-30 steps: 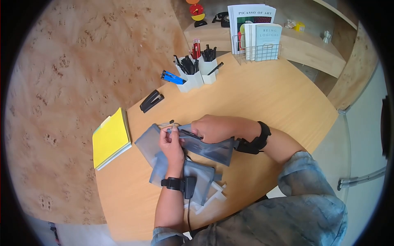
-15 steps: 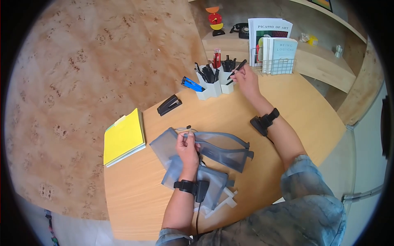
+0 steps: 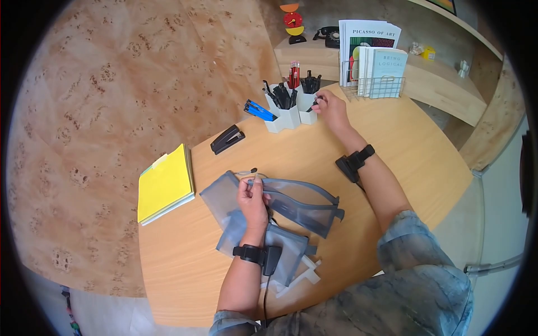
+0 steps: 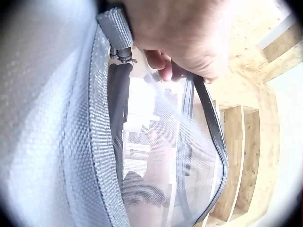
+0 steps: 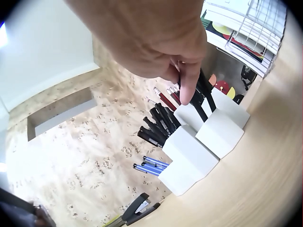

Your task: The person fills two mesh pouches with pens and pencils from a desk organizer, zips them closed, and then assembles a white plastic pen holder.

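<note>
My left hand pinches one end of a grey mesh zip pouch, whose top edges stand apart. In the left wrist view, the hand grips the pouch edge, and a long dark shape shows beside the mesh; I cannot tell what it is. At the right cup of the white pen holder, my right hand pinches a black pen, mostly hidden by the fingers in the head view. The right wrist view has this hand over black pens standing in the cup.
More mesh pouches lie under and around the left hand. A black stapler and a yellow folder stack are at the left. Blue pens lean in the holder; books stand in a wire rack behind, to the right.
My right hand has left the pouch and gone up to the pen holder, where it took hold of a black pen, then dropped slightly. The left hand keeps its hold on the pouch.
</note>
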`<state>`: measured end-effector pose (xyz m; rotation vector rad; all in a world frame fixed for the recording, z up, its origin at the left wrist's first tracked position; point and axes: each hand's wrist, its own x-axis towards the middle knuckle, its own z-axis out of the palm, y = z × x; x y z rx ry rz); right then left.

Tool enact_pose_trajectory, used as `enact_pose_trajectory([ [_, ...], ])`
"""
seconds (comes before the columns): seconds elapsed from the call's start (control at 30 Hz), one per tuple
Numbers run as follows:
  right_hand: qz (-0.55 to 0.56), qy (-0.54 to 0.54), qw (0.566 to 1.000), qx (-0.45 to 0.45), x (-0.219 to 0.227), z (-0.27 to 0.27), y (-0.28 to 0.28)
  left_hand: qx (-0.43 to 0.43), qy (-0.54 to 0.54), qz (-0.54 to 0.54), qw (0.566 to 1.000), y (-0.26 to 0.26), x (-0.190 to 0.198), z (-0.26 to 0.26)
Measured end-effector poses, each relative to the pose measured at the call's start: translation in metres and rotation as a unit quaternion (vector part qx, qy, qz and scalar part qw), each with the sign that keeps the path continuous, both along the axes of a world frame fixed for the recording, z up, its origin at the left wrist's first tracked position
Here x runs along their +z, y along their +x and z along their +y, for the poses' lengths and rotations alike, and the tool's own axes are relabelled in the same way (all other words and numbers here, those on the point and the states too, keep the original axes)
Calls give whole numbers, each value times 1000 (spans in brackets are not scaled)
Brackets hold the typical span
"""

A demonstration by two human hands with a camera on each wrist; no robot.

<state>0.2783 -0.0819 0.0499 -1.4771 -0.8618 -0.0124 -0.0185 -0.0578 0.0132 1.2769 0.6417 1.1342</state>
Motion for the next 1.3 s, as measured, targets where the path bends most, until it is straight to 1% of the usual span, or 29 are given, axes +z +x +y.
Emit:
enact_pose_trajectory([
  [0.1,-64,-116,989,-72,6,-10,-6,0,3,0,1000,-1,-1,1],
  [0.2,-52,-152,984,-75,9,-14,-3,-3,8,0,1000,-1,0,1],
  [0.3,-205,-172,948,-175,11,-19,-1,-8,6,-5,1000,-1,-2,1],
  [0.33,-216,-161,949,-165,22,-23,-8,-10,5,-5,1000,-2,-1,1],
  [0.4,-241,-140,950,-141,54,-37,-24,-11,1,-9,1000,-2,1,0],
  [0.43,-204,-120,970,-53,72,-44,-39,-12,-1,-11,1000,-1,1,0],
  [0.47,-164,-100,981,36,90,-52,-61,-12,-3,-13,1000,-1,1,0],
  [0.5,-118,-80,982,123,103,-60,-82,-12,-7,-16,1000,0,2,-1],
  [0.57,-120,-147,940,284,113,-75,-122,-17,-9,-16,1000,-1,4,-2],
  [0.63,-218,-255,863,378,99,-80,-142,-13,-2,-18,1000,-1,6,-4],
  [0.67,-384,-200,825,362,72,-70,-140,-12,3,-19,1000,-1,7,-4],
  [0.7,-540,-140,760,335,43,-59,-137,-15,13,-16,1000,-1,10,-6],
  [0.77,-485,-215,772,350,28,-58,-154,-17,33,-13,999,-1,15,-11],
  [0.8,-456,-252,776,357,23,-56,-163,0,72,6,997,-1,17,-13],
  [0.83,-355,-322,786,391,16,-49,-170,17,110,24,994,0,18,-15],
  [0.87,-249,-388,782,419,10,-41,-176,35,147,42,988,2,18,-17],
  [0.9,-138,-448,766,440,7,-36,-179,55,174,67,981,4,13,-18],
  [1.0,-138,-482,735,456,9,-36,-178,42,176,76,981,3,6,-15],
  [1.1,-198,-513,715,432,27,-42,-174,-4,83,-47,995,6,4,-11],
  [1.2,-373,-458,676,440,19,-37,-165,-12,52,-39,998,1,1,-3],
  [1.3,-389,-398,724,407,61,-61,-165,-1,59,-44,997,1,-2,2],
])
